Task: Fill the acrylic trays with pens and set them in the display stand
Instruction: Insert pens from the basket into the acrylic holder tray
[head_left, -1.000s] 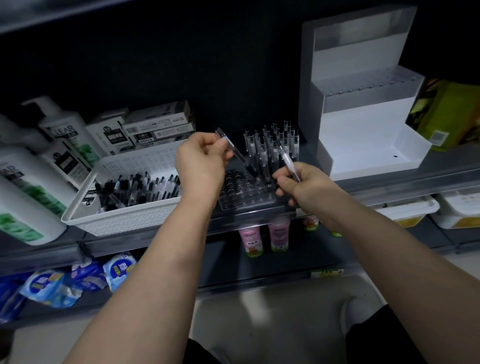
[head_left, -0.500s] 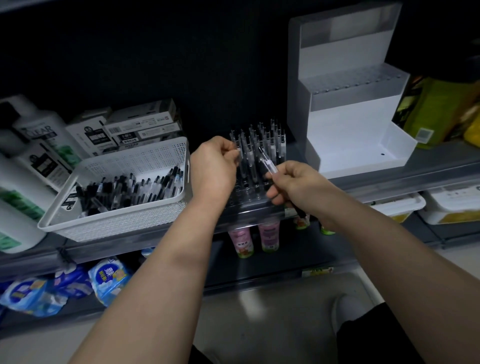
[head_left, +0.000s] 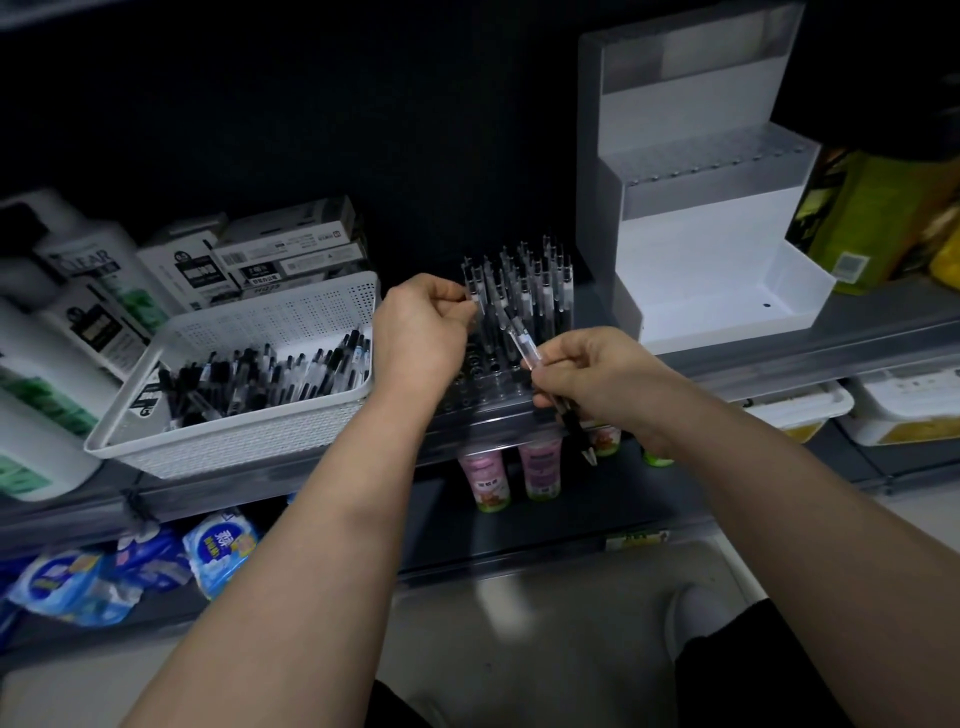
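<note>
A clear acrylic tray (head_left: 483, 400) with rows of holes sits at the shelf's front edge, its back rows filled with several upright pens (head_left: 535, 291). My left hand (head_left: 421, 332) pinches the top of a pen (head_left: 477, 306) standing at the tray's left side. My right hand (head_left: 597, 379) grips a clear pen (head_left: 524, 345), tilted, its dark tip sticking out below my palm. A white perforated basket (head_left: 260, 431) of loose pens stands left of the tray. The white stepped display stand (head_left: 701, 208) rises at the right.
Shampoo bottles (head_left: 78, 322) and pen boxes (head_left: 291, 249) crowd the left behind the basket. A green package (head_left: 872, 208) sits right of the stand. Pink bottles (head_left: 540, 467) stand on the lower shelf, blue packets (head_left: 130, 571) at lower left, white tubs (head_left: 904, 410) at lower right.
My left hand brought its slanted pen upright down into the tray's left side. My right hand shifted slightly, still holding its pen. The view has shifted a little.
</note>
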